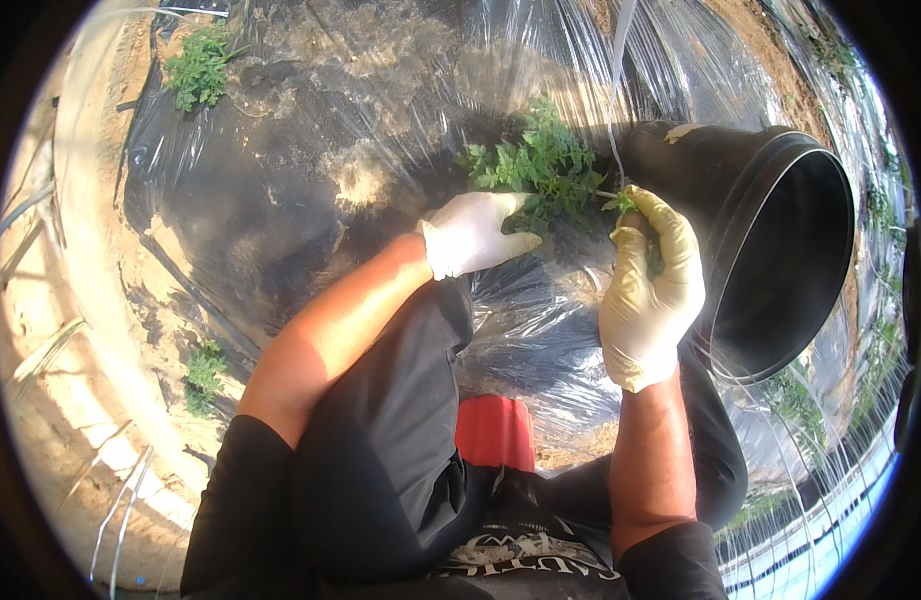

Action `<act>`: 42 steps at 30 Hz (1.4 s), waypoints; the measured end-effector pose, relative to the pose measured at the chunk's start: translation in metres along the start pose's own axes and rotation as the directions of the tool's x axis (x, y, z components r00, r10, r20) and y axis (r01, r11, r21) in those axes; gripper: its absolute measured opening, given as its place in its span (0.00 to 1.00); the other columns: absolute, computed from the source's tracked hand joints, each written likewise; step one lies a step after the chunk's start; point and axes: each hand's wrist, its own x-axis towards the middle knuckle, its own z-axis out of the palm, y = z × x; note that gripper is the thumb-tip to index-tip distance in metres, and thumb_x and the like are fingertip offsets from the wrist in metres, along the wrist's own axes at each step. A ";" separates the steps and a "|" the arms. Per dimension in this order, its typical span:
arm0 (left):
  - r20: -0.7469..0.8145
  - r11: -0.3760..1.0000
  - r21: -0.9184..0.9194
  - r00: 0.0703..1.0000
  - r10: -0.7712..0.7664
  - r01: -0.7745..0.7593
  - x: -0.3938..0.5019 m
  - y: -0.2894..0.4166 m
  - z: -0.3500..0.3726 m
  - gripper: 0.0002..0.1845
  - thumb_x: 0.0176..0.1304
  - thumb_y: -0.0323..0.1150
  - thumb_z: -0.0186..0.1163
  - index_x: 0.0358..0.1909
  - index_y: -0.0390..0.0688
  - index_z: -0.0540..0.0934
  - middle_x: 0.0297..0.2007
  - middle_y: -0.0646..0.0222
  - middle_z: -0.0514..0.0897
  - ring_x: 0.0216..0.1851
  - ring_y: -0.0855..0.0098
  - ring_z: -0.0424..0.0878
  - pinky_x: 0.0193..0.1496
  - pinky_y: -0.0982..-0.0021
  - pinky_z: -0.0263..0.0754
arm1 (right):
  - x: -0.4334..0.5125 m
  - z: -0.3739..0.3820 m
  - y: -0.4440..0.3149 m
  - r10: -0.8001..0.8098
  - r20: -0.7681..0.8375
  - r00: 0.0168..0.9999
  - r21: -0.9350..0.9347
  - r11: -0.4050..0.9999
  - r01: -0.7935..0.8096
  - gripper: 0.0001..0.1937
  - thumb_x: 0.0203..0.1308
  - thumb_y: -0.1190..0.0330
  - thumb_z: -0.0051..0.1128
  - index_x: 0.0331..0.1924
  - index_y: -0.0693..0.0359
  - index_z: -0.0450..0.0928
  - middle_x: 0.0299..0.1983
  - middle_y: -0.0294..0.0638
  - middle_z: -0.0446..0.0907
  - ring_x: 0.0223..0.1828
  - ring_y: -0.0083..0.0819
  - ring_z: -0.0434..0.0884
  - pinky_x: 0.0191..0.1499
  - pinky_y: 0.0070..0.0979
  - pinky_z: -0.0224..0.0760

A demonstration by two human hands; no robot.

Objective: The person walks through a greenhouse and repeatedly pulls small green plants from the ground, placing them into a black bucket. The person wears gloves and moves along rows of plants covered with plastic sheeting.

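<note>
A leafy green plant (539, 161) grows through black plastic mulch film (303, 142) in front of me. My left hand (479, 232), in a pale glove, is at the plant's lower left edge, its thumb and fingers apart around some leaves; whether it touches them is unclear. My right hand (651, 285), in a yellowish glove, pinches a small green sprig (621, 202) between thumb and fingertips, right of the plant. A white string (616, 90) hangs down to those fingertips. What lies within the right palm is partly hidden.
A large black plastic bucket (787, 255) lies on its side at right, its mouth towards me. Something red (495, 433) is between my legs. Other plants stand at upper left (197, 67) and lower left (203, 379). Several strings run at lower right.
</note>
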 end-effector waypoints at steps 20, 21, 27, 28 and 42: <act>0.155 1.000 0.018 0.988 0.007 -0.010 -0.008 0.002 -0.012 0.37 0.77 0.56 0.64 0.76 0.38 0.80 0.63 0.41 0.89 0.63 0.43 0.89 0.68 0.52 0.82 | -0.029 -0.096 0.017 0.313 0.057 0.948 -0.527 0.816 -0.238 0.12 0.60 0.71 0.73 0.45 0.70 0.91 0.30 0.46 0.91 0.30 0.31 0.89 0.38 0.34 0.80; 0.154 1.000 0.010 0.988 0.008 -0.010 -0.007 0.003 -0.009 0.37 0.77 0.55 0.64 0.75 0.38 0.80 0.63 0.41 0.89 0.63 0.42 0.88 0.69 0.52 0.82 | -0.032 -0.098 0.015 0.262 0.037 0.964 -0.496 0.843 -0.210 0.11 0.59 0.72 0.73 0.42 0.70 0.91 0.29 0.47 0.91 0.30 0.32 0.89 0.38 0.35 0.81; 0.138 0.994 -0.075 0.988 -0.073 0.084 -0.004 0.000 -0.026 0.30 0.75 0.56 0.64 0.55 0.37 0.92 0.49 0.46 0.94 0.54 0.47 0.92 0.60 0.51 0.83 | -0.024 -0.116 0.054 0.264 0.245 0.933 -0.443 0.887 -0.134 0.09 0.60 0.76 0.71 0.42 0.72 0.88 0.30 0.42 0.91 0.33 0.25 0.87 0.38 0.31 0.79; 0.089 0.994 -0.084 0.994 -0.066 0.074 -0.004 0.003 -0.029 0.29 0.74 0.57 0.65 0.43 0.37 0.94 0.40 0.47 0.94 0.45 0.47 0.92 0.53 0.50 0.83 | -0.020 -0.116 0.053 0.281 0.275 0.919 -0.445 0.885 -0.138 0.09 0.60 0.76 0.71 0.42 0.71 0.89 0.30 0.42 0.91 0.32 0.25 0.87 0.38 0.31 0.79; 0.305 0.990 -0.048 0.946 -0.112 0.132 0.053 -0.020 -0.087 0.34 0.78 0.61 0.60 0.20 0.49 0.93 0.24 0.67 0.91 0.30 0.60 0.89 0.42 0.55 0.81 | 0.014 -0.126 -0.014 0.277 0.437 0.856 -0.492 0.870 -0.031 0.06 0.66 0.71 0.72 0.39 0.63 0.94 0.32 0.45 0.94 0.32 0.45 0.93 0.41 0.37 0.85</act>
